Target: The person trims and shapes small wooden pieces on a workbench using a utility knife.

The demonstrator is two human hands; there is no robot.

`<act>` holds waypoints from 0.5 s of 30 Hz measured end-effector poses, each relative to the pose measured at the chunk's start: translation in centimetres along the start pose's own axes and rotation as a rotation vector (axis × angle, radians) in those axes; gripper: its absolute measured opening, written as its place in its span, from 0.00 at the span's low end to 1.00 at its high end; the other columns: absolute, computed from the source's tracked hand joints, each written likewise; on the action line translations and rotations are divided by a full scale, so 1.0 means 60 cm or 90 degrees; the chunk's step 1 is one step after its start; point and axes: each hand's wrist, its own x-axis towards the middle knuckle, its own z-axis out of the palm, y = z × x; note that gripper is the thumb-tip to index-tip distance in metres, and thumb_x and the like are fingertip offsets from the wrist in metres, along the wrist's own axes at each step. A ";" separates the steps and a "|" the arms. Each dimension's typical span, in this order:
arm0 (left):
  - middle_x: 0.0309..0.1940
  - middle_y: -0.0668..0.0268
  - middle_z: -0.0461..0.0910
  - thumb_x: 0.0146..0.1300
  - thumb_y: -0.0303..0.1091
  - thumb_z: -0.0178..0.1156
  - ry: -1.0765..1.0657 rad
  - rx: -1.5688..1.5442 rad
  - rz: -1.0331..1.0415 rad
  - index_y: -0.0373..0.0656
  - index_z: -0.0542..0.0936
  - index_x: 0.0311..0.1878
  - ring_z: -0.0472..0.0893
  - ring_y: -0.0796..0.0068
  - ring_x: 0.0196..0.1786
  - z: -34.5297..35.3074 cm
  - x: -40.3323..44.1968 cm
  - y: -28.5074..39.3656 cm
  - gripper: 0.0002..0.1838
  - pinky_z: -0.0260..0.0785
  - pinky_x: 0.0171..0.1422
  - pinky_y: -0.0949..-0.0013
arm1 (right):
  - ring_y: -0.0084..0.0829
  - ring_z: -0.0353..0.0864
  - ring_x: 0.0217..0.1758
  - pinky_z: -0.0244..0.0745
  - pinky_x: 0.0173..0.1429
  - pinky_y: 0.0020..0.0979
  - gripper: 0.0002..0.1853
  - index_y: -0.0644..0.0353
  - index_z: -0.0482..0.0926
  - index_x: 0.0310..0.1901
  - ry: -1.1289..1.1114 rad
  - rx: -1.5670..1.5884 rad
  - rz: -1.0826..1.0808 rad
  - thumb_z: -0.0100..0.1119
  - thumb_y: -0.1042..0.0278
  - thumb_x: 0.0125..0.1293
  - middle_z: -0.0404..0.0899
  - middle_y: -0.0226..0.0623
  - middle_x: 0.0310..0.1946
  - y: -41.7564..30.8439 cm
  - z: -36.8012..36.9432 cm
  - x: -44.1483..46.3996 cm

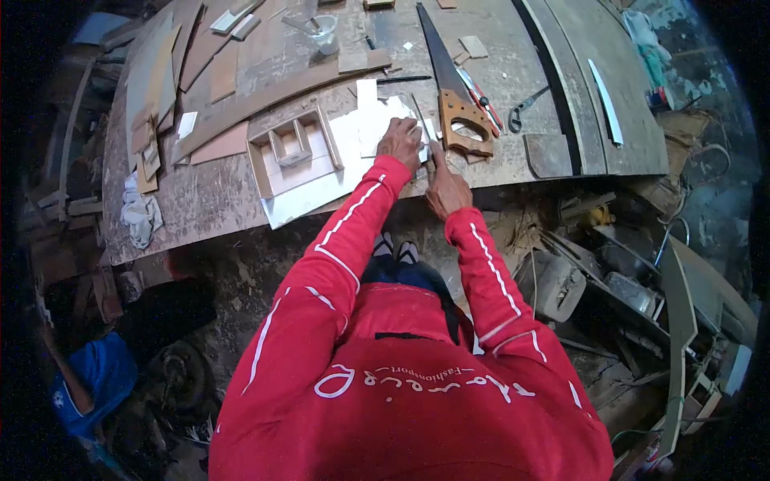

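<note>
My left hand (400, 143) presses on white sheet pieces (367, 120) at the workbench's front edge, its fingers curled; whether it grips anything is hidden. Just to its right, my right hand (447, 191) is wrapped round the handle of a thin, long tool (422, 122), perhaps a file or blade, which points away from me beside my left fingers. Left of the hands, a small open wooden box frame with an inner compartment (290, 143) rests partly on a white board (282, 210). A handsaw with a wooden handle (465, 146) lies right of my right hand.
On the workbench (497, 172) lie a red cutter (481, 100), scissors (525, 108), a long wooden strip (277, 98), wood offcuts (224, 72) and a plastic cup (324, 36). A white rag (140, 210) hangs at the left edge. A jerrycan (559, 289) and scrap crowd the floor at right.
</note>
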 end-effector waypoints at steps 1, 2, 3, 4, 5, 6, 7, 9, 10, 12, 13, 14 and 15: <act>0.51 0.59 0.79 0.55 0.32 0.65 -0.006 0.020 0.012 0.40 0.84 0.43 0.74 0.55 0.55 -0.002 0.000 0.000 0.12 0.72 0.60 0.61 | 0.64 0.82 0.36 0.75 0.43 0.57 0.47 0.35 0.45 0.77 -0.016 0.002 0.010 0.55 0.70 0.57 0.81 0.64 0.31 -0.003 -0.013 -0.021; 0.51 0.59 0.79 0.55 0.32 0.65 -0.010 0.038 0.024 0.40 0.84 0.43 0.74 0.56 0.55 -0.004 0.000 0.000 0.12 0.72 0.60 0.61 | 0.65 0.82 0.36 0.75 0.43 0.57 0.47 0.35 0.45 0.77 -0.031 0.002 0.021 0.55 0.70 0.57 0.81 0.64 0.31 -0.002 -0.022 -0.041; 0.51 0.59 0.79 0.55 0.32 0.64 -0.013 0.055 0.034 0.40 0.84 0.43 0.74 0.56 0.55 -0.004 0.002 0.003 0.12 0.72 0.59 0.61 | 0.65 0.82 0.36 0.76 0.43 0.57 0.47 0.36 0.45 0.77 -0.032 -0.004 0.023 0.55 0.70 0.57 0.81 0.64 0.30 0.003 -0.025 -0.056; 0.51 0.60 0.79 0.55 0.32 0.64 -0.013 0.047 0.024 0.40 0.84 0.42 0.74 0.56 0.55 -0.004 0.006 0.003 0.12 0.72 0.59 0.61 | 0.65 0.82 0.36 0.76 0.43 0.57 0.46 0.36 0.45 0.77 -0.037 -0.001 0.016 0.54 0.70 0.58 0.81 0.64 0.30 0.003 -0.033 -0.050; 0.51 0.60 0.79 0.55 0.32 0.64 -0.018 0.039 0.015 0.40 0.84 0.42 0.74 0.56 0.55 -0.005 0.006 0.003 0.11 0.73 0.59 0.62 | 0.65 0.82 0.36 0.76 0.44 0.57 0.46 0.36 0.45 0.77 -0.044 0.005 0.012 0.54 0.70 0.58 0.81 0.64 0.30 0.000 -0.037 -0.044; 0.50 0.60 0.79 0.55 0.32 0.64 -0.024 0.030 0.005 0.40 0.83 0.42 0.74 0.56 0.55 -0.005 0.004 0.004 0.11 0.73 0.59 0.62 | 0.65 0.82 0.37 0.76 0.44 0.58 0.45 0.37 0.46 0.76 -0.053 0.009 0.008 0.54 0.70 0.58 0.81 0.64 0.30 -0.001 -0.039 -0.037; 0.50 0.60 0.79 0.54 0.32 0.64 -0.007 0.033 0.011 0.40 0.83 0.40 0.75 0.57 0.54 -0.003 0.003 0.004 0.11 0.73 0.58 0.62 | 0.66 0.82 0.37 0.75 0.44 0.58 0.43 0.38 0.47 0.76 -0.039 -0.003 0.001 0.53 0.70 0.59 0.81 0.64 0.31 0.004 -0.022 -0.013; 0.50 0.61 0.79 0.54 0.32 0.64 0.002 0.046 0.011 0.40 0.83 0.40 0.75 0.56 0.54 -0.001 -0.001 0.006 0.11 0.73 0.58 0.62 | 0.65 0.82 0.38 0.75 0.45 0.58 0.42 0.38 0.48 0.76 0.000 0.009 -0.034 0.53 0.69 0.60 0.81 0.64 0.31 0.009 -0.002 0.005; 0.50 0.61 0.79 0.54 0.32 0.64 0.007 0.052 0.013 0.41 0.83 0.40 0.75 0.56 0.54 -0.001 0.001 0.007 0.11 0.73 0.57 0.62 | 0.65 0.82 0.38 0.75 0.45 0.58 0.42 0.38 0.48 0.75 0.021 0.014 -0.050 0.53 0.69 0.60 0.81 0.64 0.31 0.008 -0.003 0.009; 0.50 0.61 0.79 0.53 0.32 0.65 0.009 0.065 0.016 0.41 0.83 0.40 0.75 0.56 0.54 0.007 0.001 0.003 0.11 0.73 0.57 0.61 | 0.65 0.82 0.39 0.75 0.46 0.58 0.40 0.38 0.48 0.76 -0.026 0.006 -0.013 0.52 0.67 0.62 0.81 0.64 0.33 0.011 -0.019 -0.022; 0.50 0.61 0.79 0.53 0.32 0.65 0.008 0.070 0.017 0.41 0.83 0.40 0.75 0.56 0.53 0.008 0.003 0.003 0.11 0.73 0.57 0.61 | 0.65 0.82 0.40 0.75 0.46 0.57 0.40 0.38 0.48 0.76 -0.047 0.006 0.001 0.52 0.66 0.62 0.81 0.64 0.34 0.012 -0.026 -0.040; 0.50 0.61 0.79 0.53 0.32 0.65 0.014 0.056 0.018 0.41 0.83 0.41 0.74 0.56 0.54 0.011 0.006 0.000 0.11 0.73 0.57 0.61 | 0.65 0.82 0.41 0.75 0.46 0.57 0.40 0.38 0.48 0.76 -0.070 0.005 0.016 0.52 0.66 0.62 0.81 0.65 0.35 0.012 -0.034 -0.048; 0.50 0.60 0.79 0.52 0.32 0.66 0.017 0.042 0.018 0.41 0.83 0.41 0.74 0.55 0.54 0.009 0.005 -0.003 0.12 0.74 0.57 0.61 | 0.64 0.82 0.41 0.75 0.45 0.57 0.40 0.37 0.49 0.76 -0.071 0.007 0.020 0.51 0.66 0.62 0.81 0.64 0.35 0.009 -0.038 -0.049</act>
